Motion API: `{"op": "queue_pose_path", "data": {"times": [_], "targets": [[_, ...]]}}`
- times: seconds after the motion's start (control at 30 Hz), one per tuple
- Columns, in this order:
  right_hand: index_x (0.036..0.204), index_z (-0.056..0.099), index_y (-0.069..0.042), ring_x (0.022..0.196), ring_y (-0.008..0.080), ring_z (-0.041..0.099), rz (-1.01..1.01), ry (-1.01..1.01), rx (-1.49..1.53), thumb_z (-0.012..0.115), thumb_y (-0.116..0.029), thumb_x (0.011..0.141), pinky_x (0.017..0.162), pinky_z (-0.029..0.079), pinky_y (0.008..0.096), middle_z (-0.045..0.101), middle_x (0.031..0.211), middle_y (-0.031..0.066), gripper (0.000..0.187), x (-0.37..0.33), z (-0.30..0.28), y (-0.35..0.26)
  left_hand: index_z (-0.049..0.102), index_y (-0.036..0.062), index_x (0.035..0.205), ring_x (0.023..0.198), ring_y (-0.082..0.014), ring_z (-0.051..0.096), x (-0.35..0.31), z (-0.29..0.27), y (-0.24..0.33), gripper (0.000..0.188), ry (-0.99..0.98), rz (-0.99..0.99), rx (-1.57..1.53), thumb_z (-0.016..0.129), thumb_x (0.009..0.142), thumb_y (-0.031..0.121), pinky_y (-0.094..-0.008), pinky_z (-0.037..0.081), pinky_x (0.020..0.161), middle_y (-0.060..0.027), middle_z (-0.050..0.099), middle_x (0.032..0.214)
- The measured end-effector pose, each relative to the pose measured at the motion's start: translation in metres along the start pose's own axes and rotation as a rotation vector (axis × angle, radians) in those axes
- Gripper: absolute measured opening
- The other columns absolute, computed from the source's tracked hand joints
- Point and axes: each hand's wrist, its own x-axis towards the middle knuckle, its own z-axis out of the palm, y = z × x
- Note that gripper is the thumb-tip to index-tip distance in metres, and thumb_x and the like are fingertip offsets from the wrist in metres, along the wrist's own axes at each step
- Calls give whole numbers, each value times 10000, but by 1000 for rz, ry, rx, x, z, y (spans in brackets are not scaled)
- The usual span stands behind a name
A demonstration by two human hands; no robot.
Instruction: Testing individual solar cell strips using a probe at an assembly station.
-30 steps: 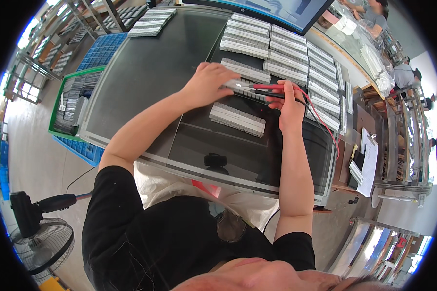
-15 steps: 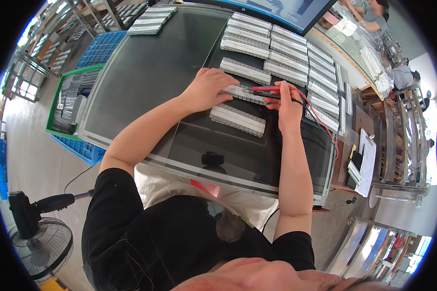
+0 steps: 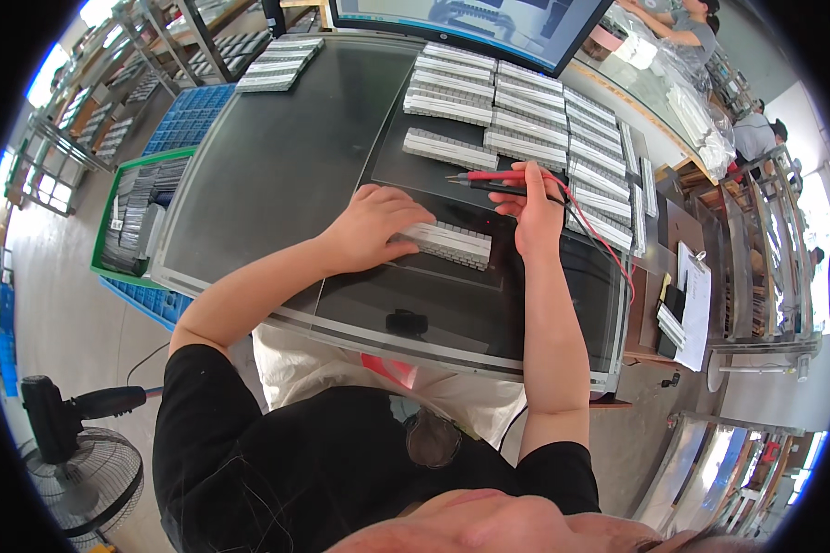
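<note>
My left hand (image 3: 378, 230) lies over the left end of a grey-and-white segmented strip (image 3: 456, 245), its thumb along the near side and its fingers along the far side. Pinched together in my right hand (image 3: 532, 203) are a red test probe (image 3: 489, 174) and a black test probe (image 3: 484, 184). Their tips point left, above the dark tabletop and apart from the held strip. Beyond the tips rests another similar strip (image 3: 447, 149). Red and black leads (image 3: 609, 253) trail from the probes toward the table's right edge.
Rows of similar strips (image 3: 530, 120) cover the far right of the table, below a monitor (image 3: 516, 32). More strips (image 3: 281, 63) lie at the far left corner. A green crate (image 3: 120, 221) stands left, a clipboard (image 3: 692, 295) right, a fan (image 3: 83, 470) lower left.
My left hand has come nearer to me, from the middle strip to the nearer one. The middle strip no longer shows separately. The probe tips, earlier over that strip, now hover above bare tabletop.
</note>
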Motion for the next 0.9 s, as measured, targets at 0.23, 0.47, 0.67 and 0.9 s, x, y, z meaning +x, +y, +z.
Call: {"op": "queue_pose_path", "data": {"times": [0.23, 0.47, 0.67, 0.9], "targets": [[933, 544, -10, 569, 175, 605, -34, 47, -53, 479, -322, 874, 449, 458, 231, 573, 764, 94, 324, -4, -7, -7, 542, 100, 1066, 1031, -246, 482, 44, -3, -16, 396, 59, 24, 70, 655, 703, 213, -384, 328, 903, -63, 565, 1033], [882, 545, -11, 534, 153, 593, 37, -15, 54, 518, -263, 852, 419, 442, 219, 581, 737, 80, 255, 2, 4, 7, 499, 120, 1141, 1070, -265, 468, 73, 10, -68, 467, 167, -22, 262, 653, 707, 201, -400, 335, 901, -75, 533, 1118], [877, 542, -13, 529, 142, 586, 0, -12, 65, 507, -256, 863, 417, 431, 212, 592, 740, 77, 245, -2, -8, 0, 539, 114, 1084, 1036, -247, 489, 92, 6, -59, 398, 75, -62, 150, 653, 707, 169, -379, 331, 895, -61, 567, 1055], [892, 549, -18, 533, 145, 592, -34, -25, 123, 499, -271, 867, 413, 430, 214, 597, 736, 73, 260, -2, -5, 2, 542, 104, 1070, 1027, -263, 488, 60, 4, -35, 420, 138, 59, 180, 676, 675, 153, -382, 338, 885, -55, 572, 1057]]}}
